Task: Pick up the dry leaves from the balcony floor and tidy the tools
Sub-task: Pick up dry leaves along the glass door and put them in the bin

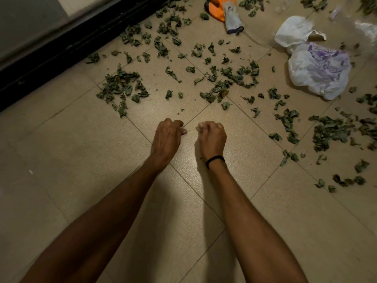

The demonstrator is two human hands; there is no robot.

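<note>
Dry green leaves lie scattered over the beige tiled floor (81, 152): one clump at the left (122, 84), a band in the middle (234, 75) and a heap at the right (330, 129). My left hand (168, 137) and my right hand (212, 136) are stretched out side by side just short of the leaves. The fingers of both are curled under, and nothing shows in either hand. A black band circles my right wrist. An orange and grey work glove (228, 13) lies at the top among the leaves.
A crumpled white plastic bag with purple print (318, 72) lies at the right, another white bag (291, 31) behind it, and clear plastic (363, 27) at the top right. A black sliding-door track (61, 48) runs along the upper left.
</note>
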